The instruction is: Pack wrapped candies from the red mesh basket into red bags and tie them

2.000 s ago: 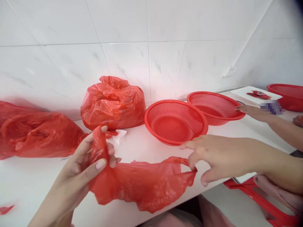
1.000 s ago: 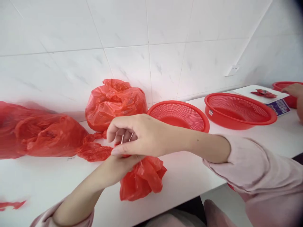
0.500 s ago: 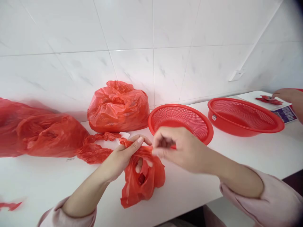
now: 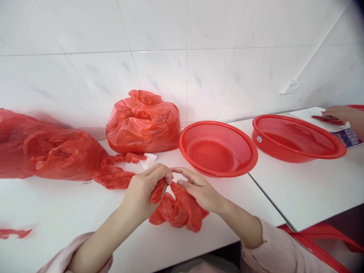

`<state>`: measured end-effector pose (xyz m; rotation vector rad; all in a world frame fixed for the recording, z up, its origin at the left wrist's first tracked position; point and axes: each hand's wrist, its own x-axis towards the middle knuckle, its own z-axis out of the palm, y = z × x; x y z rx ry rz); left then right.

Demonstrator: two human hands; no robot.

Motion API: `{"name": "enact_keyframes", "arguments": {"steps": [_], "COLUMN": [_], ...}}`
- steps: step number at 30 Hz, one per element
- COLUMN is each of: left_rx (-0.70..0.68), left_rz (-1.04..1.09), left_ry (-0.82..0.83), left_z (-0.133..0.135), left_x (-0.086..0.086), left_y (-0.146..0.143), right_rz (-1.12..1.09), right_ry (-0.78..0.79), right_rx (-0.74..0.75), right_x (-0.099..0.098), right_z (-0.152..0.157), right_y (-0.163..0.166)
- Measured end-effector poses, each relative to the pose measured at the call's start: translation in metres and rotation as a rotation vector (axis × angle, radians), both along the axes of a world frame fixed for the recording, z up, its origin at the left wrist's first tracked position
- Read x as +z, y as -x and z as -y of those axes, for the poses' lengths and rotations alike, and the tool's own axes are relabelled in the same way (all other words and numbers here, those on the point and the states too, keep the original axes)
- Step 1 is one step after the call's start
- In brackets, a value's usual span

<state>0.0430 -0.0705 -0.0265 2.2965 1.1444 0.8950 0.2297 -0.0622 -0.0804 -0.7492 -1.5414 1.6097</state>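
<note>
A small red plastic bag [image 4: 182,210] hangs crumpled between my hands, just over the white table. My left hand [image 4: 148,185] is closed around its gathered upper part, and a fold of the red film pokes out of the fist. At the bag's other side my right hand [image 4: 201,189] pinches the film near the left fingertips, thumb and forefinger bent toward each other. What the bag holds inside is hidden. Behind my hands stands a red colander [image 4: 216,151], with only its perforated inside showing.
A full red bag [image 4: 142,125] leans by the tiled wall; another large red bag [image 4: 62,155] lies left. A second red colander [image 4: 295,138] stands right, near another person's hand [image 4: 344,113] over a white board. A red scrap [image 4: 17,233] lies front left. A seam [image 4: 267,197] divides the tabletops.
My right hand has moved down and left, closer to my left hand. My left hand has turned and closed around the bag's top. The small bag's opening has folded out of sight.
</note>
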Motion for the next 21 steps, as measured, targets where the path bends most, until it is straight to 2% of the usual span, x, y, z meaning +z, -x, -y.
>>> {"name": "enact_keyframes", "arguments": {"steps": [1, 3, 6, 11, 14, 16, 19, 21], "left_rx": [-0.002, -0.052, -0.111, -0.257, -0.333, -0.259, 0.071, 0.256], "left_rz": [-0.002, -0.006, -0.005, -0.053, -0.052, -0.024, -0.003, -0.044], "left_ry": [-0.073, -0.104, -0.073, 0.082, 0.167, 0.16, 0.123, 0.205], "left_z": [0.002, 0.005, 0.011, 0.019, 0.023, 0.027, 0.037, 0.045], "left_x": [-0.003, -0.006, -0.004, -0.002, -0.016, -0.035, -0.072, -0.094], "left_y": [0.0, 0.0, 0.003, 0.012, 0.021, 0.034, 0.063, 0.079], "right_rz": [0.002, 0.026, 0.105, 0.262, 0.317, 0.368, 0.506, 0.574], "right_ry": [0.024, 0.029, -0.081, -0.309, -0.33, -0.296, -0.182, -0.075], "right_rx": [0.053, 0.125, 0.089, 0.031, 0.001, -0.053, -0.232, -0.305], "right_x": [-0.001, 0.0, 0.006, 0.017, 0.015, 0.005, -0.024, -0.046], "right_z": [0.002, 0.005, 0.008, 0.018, 0.026, 0.03, 0.031, 0.03], "right_y": [0.0, -0.003, -0.008, -0.021, -0.032, -0.044, -0.071, -0.09]}}
